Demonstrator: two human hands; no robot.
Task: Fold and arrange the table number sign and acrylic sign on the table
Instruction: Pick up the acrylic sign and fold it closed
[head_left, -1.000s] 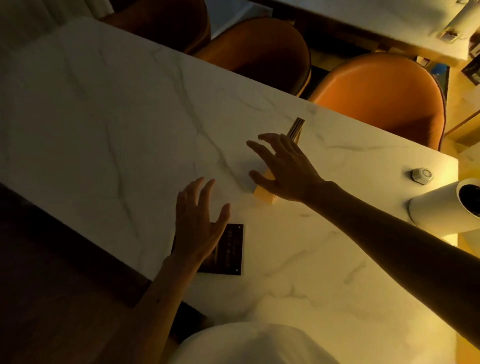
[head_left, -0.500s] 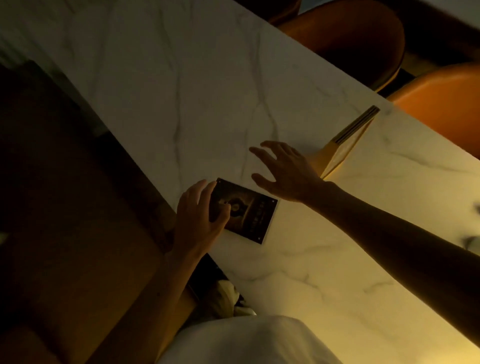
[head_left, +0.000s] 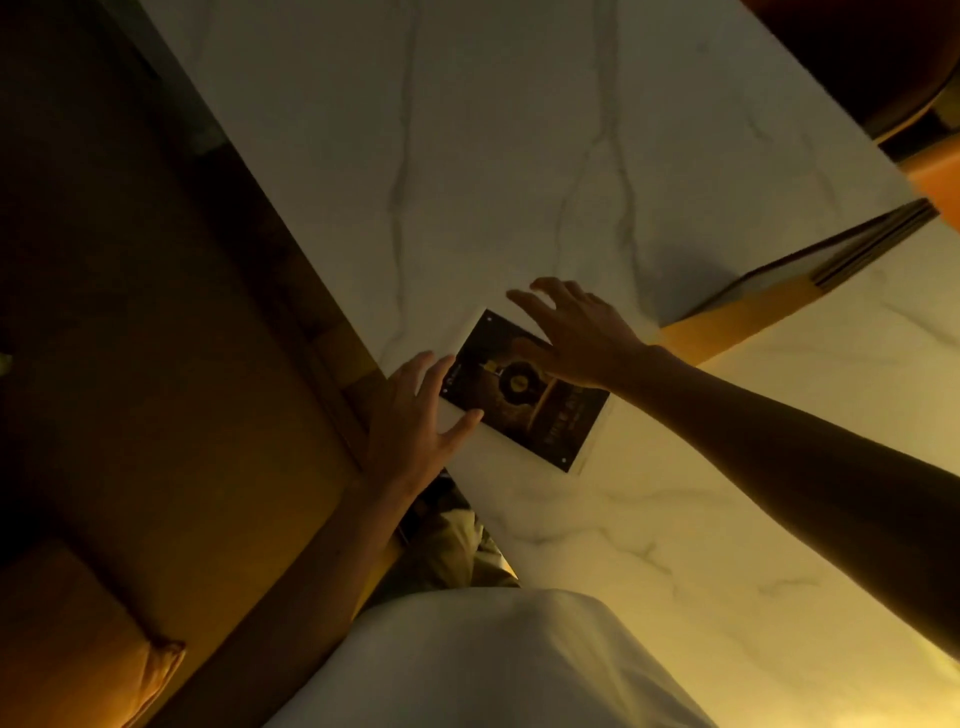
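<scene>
A dark acrylic sign (head_left: 524, 415) with a round gold emblem lies flat on the white marble table (head_left: 519, 156), close to its near edge. My left hand (head_left: 415, 415) rests at the sign's left corner, fingers spread, thumb near its lower edge. My right hand (head_left: 576, 332) hovers over the sign's upper right part, fingers apart, covering some of it. Neither hand grips anything. A folded table number sign (head_left: 810, 270), tan with a dark striped edge, stands tent-like to the right, beyond my right wrist.
The table edge runs diagonally from top left to bottom centre, with dark wooden flooring (head_left: 130, 364) to its left. An orange chair (head_left: 930, 171) sits at the far right edge. My pale clothing (head_left: 493, 660) fills the bottom centre.
The view has swung left and down. My right hand left the folded table sign and came over the dark acrylic sign; my left hand now sits at its left corner.
</scene>
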